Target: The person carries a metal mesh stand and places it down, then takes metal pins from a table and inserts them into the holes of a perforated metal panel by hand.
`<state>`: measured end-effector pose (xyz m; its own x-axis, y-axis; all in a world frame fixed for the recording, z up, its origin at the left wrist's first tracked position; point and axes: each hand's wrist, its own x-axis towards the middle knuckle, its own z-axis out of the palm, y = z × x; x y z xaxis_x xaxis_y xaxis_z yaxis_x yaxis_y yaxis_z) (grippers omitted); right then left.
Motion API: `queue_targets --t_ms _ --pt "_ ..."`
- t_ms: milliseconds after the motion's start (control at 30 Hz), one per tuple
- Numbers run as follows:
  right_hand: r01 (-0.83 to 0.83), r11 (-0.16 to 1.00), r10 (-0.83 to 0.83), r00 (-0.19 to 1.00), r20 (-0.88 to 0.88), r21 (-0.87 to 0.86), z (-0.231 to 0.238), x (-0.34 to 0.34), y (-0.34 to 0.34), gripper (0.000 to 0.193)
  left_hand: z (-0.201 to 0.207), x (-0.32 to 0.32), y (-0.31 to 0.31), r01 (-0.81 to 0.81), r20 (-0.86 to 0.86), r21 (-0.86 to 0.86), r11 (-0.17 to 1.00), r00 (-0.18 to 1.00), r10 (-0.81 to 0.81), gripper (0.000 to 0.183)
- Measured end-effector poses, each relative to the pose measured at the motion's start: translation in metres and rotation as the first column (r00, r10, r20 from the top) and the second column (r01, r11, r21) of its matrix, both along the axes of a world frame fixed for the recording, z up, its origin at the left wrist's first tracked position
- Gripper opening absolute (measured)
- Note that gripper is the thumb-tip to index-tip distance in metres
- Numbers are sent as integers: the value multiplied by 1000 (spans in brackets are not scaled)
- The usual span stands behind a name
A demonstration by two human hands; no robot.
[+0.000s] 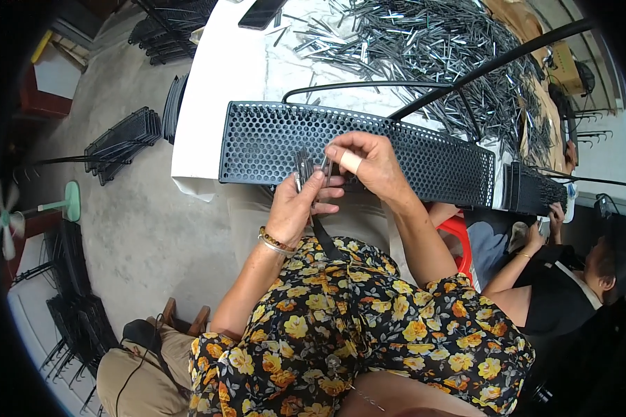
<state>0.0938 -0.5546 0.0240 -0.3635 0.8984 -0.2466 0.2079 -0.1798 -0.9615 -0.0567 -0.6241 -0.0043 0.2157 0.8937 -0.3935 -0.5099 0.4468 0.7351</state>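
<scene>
My left hand [292, 205] is closed around a small bundle of slim dark metal strips [303, 167], which stick up between thumb and fingers. Just beside it, my right hand [374, 167], with a pale wrap on one finger, pinches a single narrow metal strip [326, 162] between thumb and fingertip. Both hands are over the near edge of a long black perforated metal rack panel [424, 153]. The panel lies along the table's front edge, and bent black rods [368, 84] rise from its far side.
A big heap of metal strips [424, 42] covers the white table [212, 76]; a phone [262, 12] lies at its far left. Stacked black racks [125, 142] stand on the floor at left, near a green fan [69, 201]. At right, a co-worker [549, 278] sits beside a red stool [459, 240].
</scene>
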Motion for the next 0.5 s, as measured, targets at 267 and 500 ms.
queue_targets --t_ms 267,500 --pt "167 862 -193 981 5 479 -11 -10 45 19 -1 -8 -4 59 74 -51 997 996 -55 29" --pt "76 780 -208 968 143 621 -10 -16 47 17 -2 -11 -5 72 64 -67 995 996 -68 29"
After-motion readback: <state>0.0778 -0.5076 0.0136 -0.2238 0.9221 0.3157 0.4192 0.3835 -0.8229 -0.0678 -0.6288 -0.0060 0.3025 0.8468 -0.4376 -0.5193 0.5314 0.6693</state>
